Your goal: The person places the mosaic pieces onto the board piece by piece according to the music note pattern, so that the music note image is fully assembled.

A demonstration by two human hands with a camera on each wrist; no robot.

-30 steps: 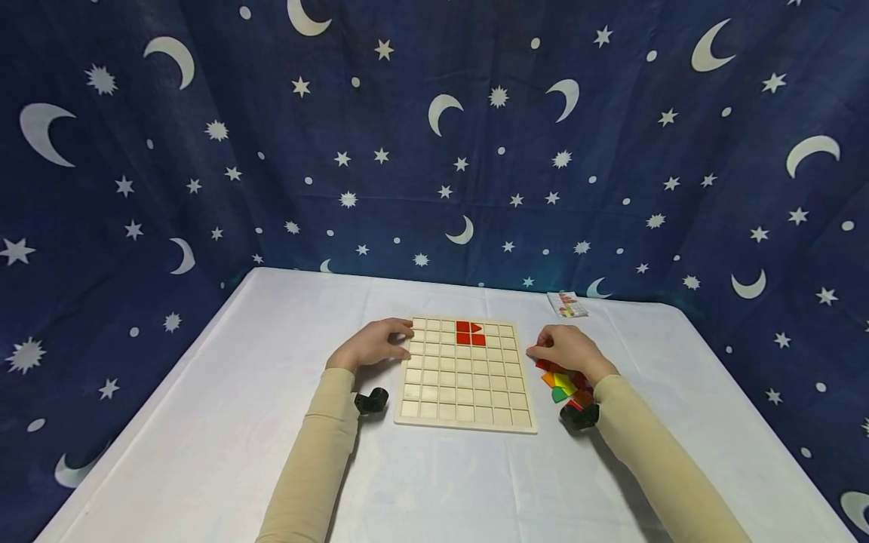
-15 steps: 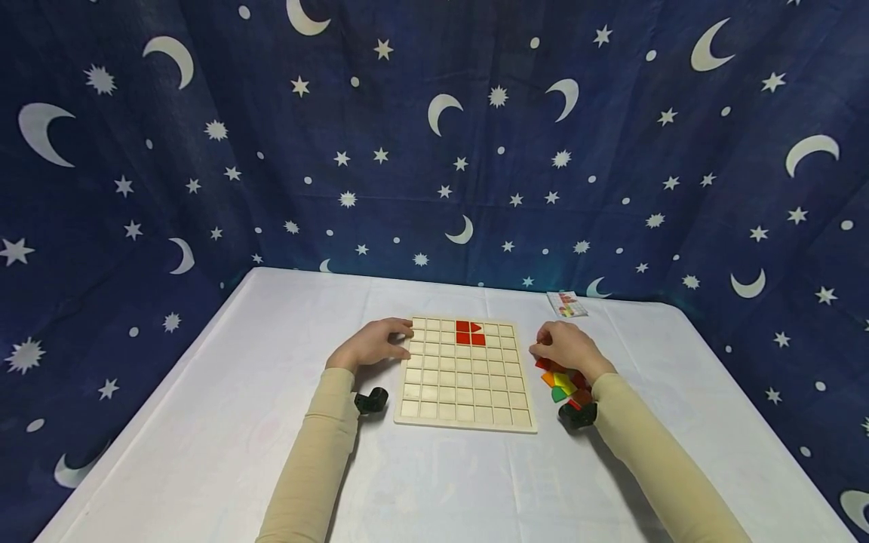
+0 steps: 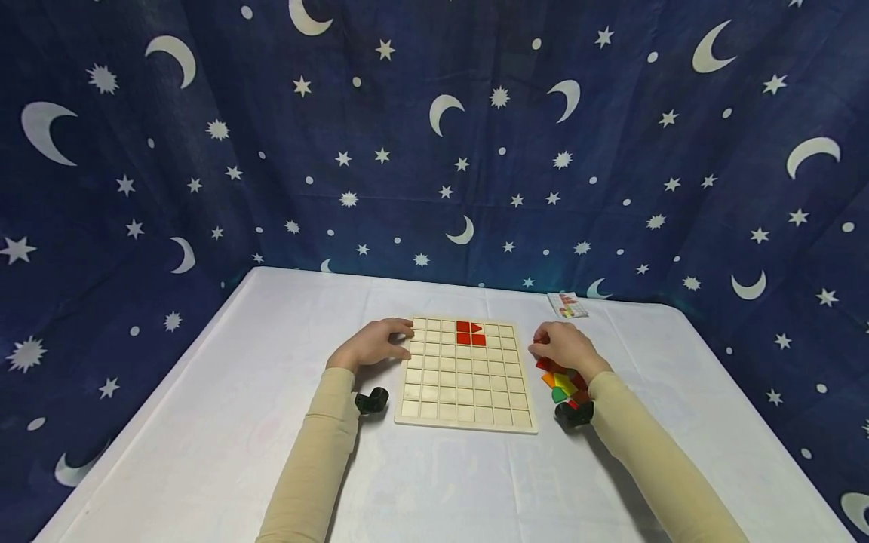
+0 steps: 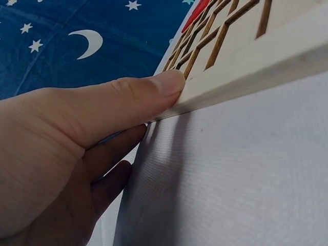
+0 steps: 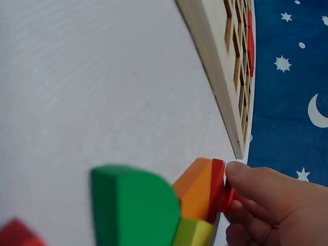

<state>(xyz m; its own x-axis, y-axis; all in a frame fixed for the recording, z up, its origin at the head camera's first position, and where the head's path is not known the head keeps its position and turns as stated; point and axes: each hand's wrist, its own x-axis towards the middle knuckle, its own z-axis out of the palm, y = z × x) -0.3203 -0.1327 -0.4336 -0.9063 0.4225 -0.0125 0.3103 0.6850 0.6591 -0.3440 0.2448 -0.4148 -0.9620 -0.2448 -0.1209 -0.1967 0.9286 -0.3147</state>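
My left hand (image 3: 372, 343) rests against the left edge of a pale wooden grid board (image 3: 448, 392). In the left wrist view the thumb (image 4: 166, 84) lies on the board's rim, with the other fingers spread beside it. Several red pieces (image 3: 463, 338) sit in cells near the board's far side, one of them triangular. To the right of the board, my right hand (image 3: 566, 348) pinches a small red block (image 5: 228, 197) between thumb and fingers. Its exact shape is mostly hidden. Under and beside this hand lies a pile of coloured blocks, including a green rounded one (image 5: 138, 205).
Orange (image 5: 197, 187) and yellow (image 5: 192, 233) blocks lie in the pile, partly hidden by the right wrist. A printed card (image 3: 567, 304) lies near the far table edge. Behind the white table (image 3: 441, 483) hangs a dark blue curtain (image 3: 407, 211).
My right hand has shifted slightly, away from the board's edge and a little farther back, its fingertips staying together. The left hand and the board have not moved.
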